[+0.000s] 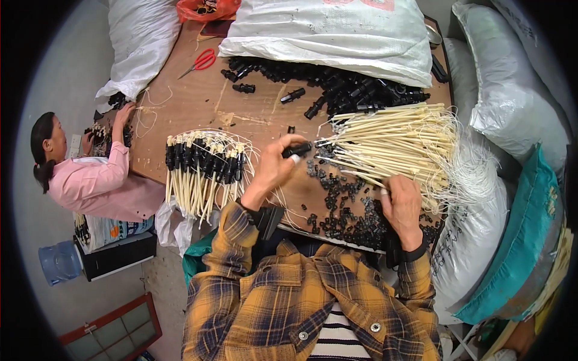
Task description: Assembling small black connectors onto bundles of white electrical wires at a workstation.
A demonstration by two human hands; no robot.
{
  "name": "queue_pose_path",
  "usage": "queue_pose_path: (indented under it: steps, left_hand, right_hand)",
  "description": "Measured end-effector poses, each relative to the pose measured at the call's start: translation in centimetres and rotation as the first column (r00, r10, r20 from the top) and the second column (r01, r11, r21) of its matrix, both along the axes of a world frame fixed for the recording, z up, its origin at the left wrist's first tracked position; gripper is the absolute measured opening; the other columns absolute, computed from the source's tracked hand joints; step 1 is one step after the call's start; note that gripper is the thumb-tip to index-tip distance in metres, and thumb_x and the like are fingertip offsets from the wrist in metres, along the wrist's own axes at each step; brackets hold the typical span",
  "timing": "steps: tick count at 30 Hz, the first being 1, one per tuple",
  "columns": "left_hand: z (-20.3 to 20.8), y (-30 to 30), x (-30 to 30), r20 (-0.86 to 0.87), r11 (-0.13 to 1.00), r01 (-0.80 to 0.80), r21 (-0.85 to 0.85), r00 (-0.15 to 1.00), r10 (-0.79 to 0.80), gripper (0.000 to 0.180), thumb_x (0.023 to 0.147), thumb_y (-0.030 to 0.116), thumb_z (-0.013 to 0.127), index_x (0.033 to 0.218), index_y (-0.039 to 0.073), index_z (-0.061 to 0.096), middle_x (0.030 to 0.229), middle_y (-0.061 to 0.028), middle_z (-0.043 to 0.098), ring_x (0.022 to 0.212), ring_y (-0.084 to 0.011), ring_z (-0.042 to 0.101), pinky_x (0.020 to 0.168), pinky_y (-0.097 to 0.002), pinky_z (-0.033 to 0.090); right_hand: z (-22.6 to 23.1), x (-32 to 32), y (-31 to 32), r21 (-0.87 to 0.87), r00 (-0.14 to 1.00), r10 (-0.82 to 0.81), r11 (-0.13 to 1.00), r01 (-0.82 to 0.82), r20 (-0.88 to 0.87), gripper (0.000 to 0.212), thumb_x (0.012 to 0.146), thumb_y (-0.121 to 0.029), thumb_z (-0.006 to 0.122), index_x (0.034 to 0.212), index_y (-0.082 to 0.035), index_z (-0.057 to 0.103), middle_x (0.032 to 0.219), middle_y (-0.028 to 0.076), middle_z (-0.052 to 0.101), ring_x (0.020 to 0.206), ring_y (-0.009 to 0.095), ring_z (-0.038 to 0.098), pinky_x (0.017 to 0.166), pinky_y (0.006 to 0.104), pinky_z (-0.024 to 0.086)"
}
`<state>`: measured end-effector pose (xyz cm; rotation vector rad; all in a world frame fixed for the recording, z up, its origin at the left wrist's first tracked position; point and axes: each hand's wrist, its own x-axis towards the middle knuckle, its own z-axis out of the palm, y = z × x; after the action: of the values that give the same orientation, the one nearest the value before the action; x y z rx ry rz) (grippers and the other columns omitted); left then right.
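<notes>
In the middle of the table, my left hand (pixel 278 163) is closed round a black plastic connector (pixel 296 150), whose end points right. My right hand (pixel 402 207) is at the near edge of a pile of cream rods (pixel 391 141). Its thumb and fingers are closed on the end of one cream rod (pixel 364 176) that slants toward the left hand. Thin white cords (pixel 472 174) trail from the pile's right end. Small black clips (pixel 343 204) lie scattered between my hands. Left of my left hand is a bundle of cream rods fitted with black connectors (pixel 201 159).
More black connectors (pixel 361 90) spill from a white woven sack (pixel 325 39) at the back. Red-handled scissors (pixel 198 62) lie at the back left. A person in a pink top (pixel 99 180) works at the table's left. Full sacks (pixel 512 78) crowd the right side.
</notes>
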<state>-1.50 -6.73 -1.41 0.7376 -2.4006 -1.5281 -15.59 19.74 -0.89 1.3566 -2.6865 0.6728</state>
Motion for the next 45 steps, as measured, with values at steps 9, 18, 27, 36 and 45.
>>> queue_pose_path:
  steps: [9,18,27,36,45]
  left_hand:
    - [-1.2,4.8,0.6,-0.095,0.975,0.198,0.097,0.977,-0.189,0.042,0.078,-0.009,0.056,0.116,0.007,0.055,0.096,-0.0068,0.064,0.093,-0.0189,0.062,0.083,-0.0313,0.048]
    - [-1.3,5.3,1.2,-0.108,0.978,0.114,-0.176,0.985,-0.134,0.037,0.076,-0.008,0.054,0.11,0.004,0.057,0.095,-0.0141,0.061,0.092,-0.0336,0.058,0.081,-0.0363,0.046]
    - [-3.4,4.8,1.5,-0.195,0.61,0.006,-0.793,0.945,-0.264,0.019,0.082,-0.001,0.057,0.09,0.014,0.065,0.101,-0.0055,0.067,0.091,-0.0184,0.058,0.075,-0.034,0.045]
    - [-1.6,5.9,2.2,-0.054,0.756,0.135,-0.641,0.974,-0.22,0.014,0.083,0.018,0.069,0.094,0.014,0.06,0.061,-0.0003,0.055,0.052,-0.0114,0.053,0.046,-0.0265,0.042]
    - [-0.3,7.2,1.3,0.144,0.865,-0.096,0.492,0.989,0.028,0.014,0.085,0.007,0.065,0.099,0.009,0.066,0.071,0.0043,0.062,0.053,-0.0024,0.049,0.047,-0.0195,0.04]
  right_hand:
    - [0.7,2.8,-2.4,-0.265,0.949,0.225,0.95,-0.164,0.221,0.028,0.082,-0.005,0.069,0.11,-0.008,0.068,0.069,0.009,0.053,0.058,0.026,0.056,0.052,0.0346,0.044]
    - [-0.2,3.5,-2.8,-0.158,0.961,0.227,0.966,-0.203,0.155,0.028,0.082,-0.009,0.068,0.109,-0.014,0.067,0.066,0.009,0.053,0.056,0.03,0.057,0.05,0.0398,0.044]
    - [1.6,2.6,-1.7,0.254,0.981,0.166,0.958,-0.136,-0.101,0.047,0.073,-0.022,0.076,0.117,-0.014,0.061,0.072,0.006,0.063,0.053,0.02,0.059,0.045,0.0362,0.043]
    - [-0.7,1.0,-0.6,-0.618,0.664,0.441,0.785,0.041,0.604,0.01,0.076,0.001,0.062,0.082,-0.006,0.066,0.099,0.011,0.069,0.068,0.016,0.065,0.053,0.0265,0.05]
    - [-1.2,5.6,-4.0,-0.147,0.92,0.346,0.935,-0.322,0.187,0.026,0.078,-0.018,0.074,0.102,-0.012,0.065,0.073,0.008,0.062,0.061,0.029,0.062,0.051,0.0356,0.048]
